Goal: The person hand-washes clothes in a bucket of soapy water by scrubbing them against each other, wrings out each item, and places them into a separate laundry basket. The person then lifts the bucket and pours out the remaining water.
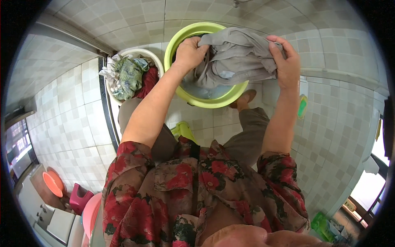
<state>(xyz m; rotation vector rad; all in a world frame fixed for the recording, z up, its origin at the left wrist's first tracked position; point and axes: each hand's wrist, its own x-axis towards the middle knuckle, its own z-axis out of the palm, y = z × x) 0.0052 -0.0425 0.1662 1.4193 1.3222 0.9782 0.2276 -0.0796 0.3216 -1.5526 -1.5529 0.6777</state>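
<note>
A grey garment (pixel 238 55) is stretched between my two hands over a lime-green basin (pixel 197 101). My left hand (pixel 191 54) is closed on its left end, above the basin's inside. At the garment's right end, past the basin's rim, my right hand (pixel 285 57) grips the cloth between thumb and fingers. Part of the garment hangs down into the basin, where cloudy water (pixel 212 91) shows below it. The basin's right side is mostly hidden behind the cloth.
Left of the basin stands a white tub (pixel 145 52) heaped with clothes (pixel 131 76), green patterned, white and dark red. A lime-green stool (pixel 184 130) shows between my knees. On the right is a green-and-white brush (pixel 302 106). Tiled walls (pixel 284 26) rise close behind the basin.
</note>
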